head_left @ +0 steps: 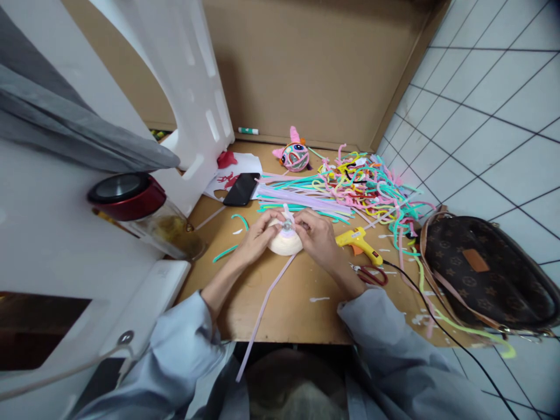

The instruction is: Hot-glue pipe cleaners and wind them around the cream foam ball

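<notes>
A cream-coloured round piece [284, 245] with a clear, shiny part on top is held between both hands at the middle of the table. My left hand [259, 234] pinches its left side with closed fingers. On its right side, my right hand [318, 234] has thumb and fingers pressed together at the shiny part. A pale tip sticks up between the fingertips. From beneath the piece, a long lilac pipe cleaner [262, 315] runs down past the table's front edge. Fingertips hide some of the contact points.
Pipe cleaners [306, 198] and a tangled heap [371, 186] lie behind. A yellow glue gun [361, 244], red-handled scissors [371, 275] and brown bag [485, 274] are right. A phone [242, 189] and bottle [153, 216] are left; a pink figure [295, 156] sits behind.
</notes>
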The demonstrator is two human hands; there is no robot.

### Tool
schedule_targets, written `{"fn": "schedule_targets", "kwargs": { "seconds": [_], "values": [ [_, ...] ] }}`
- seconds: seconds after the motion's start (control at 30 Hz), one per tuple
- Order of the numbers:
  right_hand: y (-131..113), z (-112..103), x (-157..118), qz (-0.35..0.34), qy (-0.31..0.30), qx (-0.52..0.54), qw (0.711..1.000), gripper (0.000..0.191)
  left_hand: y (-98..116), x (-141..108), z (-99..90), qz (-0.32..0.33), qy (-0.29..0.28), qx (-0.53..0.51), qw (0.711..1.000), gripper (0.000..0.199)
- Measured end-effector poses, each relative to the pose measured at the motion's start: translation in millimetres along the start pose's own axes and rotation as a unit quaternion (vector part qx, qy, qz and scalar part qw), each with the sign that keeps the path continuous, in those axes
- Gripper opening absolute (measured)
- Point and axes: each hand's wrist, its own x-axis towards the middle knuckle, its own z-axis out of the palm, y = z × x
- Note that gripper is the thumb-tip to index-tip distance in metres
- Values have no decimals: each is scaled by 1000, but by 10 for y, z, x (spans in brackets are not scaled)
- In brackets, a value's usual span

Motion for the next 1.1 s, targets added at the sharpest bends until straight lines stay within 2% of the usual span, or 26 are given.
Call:
{"fn": "schedule_targets", "kwargs": {
  "seconds": [0.3,0.87,1.1],
  "values": [
    [10,9,-3,-4,2,-1,1000,15,-21,-11,24,-1,9,-40,999,33],
    [-6,-1,7,0,1,7,1000,13,1,-3,5,5,2,1,1000,25],
    [4,2,2,-2,3,6,1000,13,-103,12,-3,11,4,-29,1000,30]
  ]
}}
